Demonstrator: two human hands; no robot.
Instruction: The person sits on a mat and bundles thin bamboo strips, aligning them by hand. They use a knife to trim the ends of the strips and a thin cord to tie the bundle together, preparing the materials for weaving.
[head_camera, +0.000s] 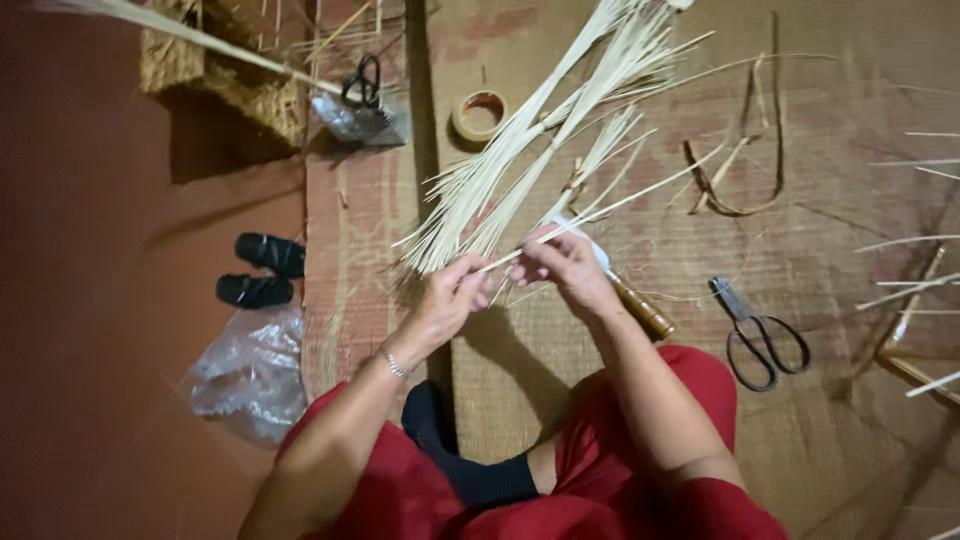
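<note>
A bundle of pale, thin cane strips (530, 140) fans out from my hands toward the upper middle. My left hand (452, 296) pinches the near ends of the strips, a thin bracelet on its wrist. My right hand (565, 268) grips one strip beside it, fingers closed. A wooden-handled knife (640, 308) pokes out from under my right hand and rests on the woven mat (600, 420). I sit on the mat in red clothing with a dark sock showing.
Black-handled scissors (760, 335) lie on the mat to the right. A tape roll (480, 113) sits beyond the bundle, a second pair of scissors (362, 85) farther left. Black sandals (262, 270) and a clear plastic bag (250, 375) lie on the red floor. Loose strips lie at right.
</note>
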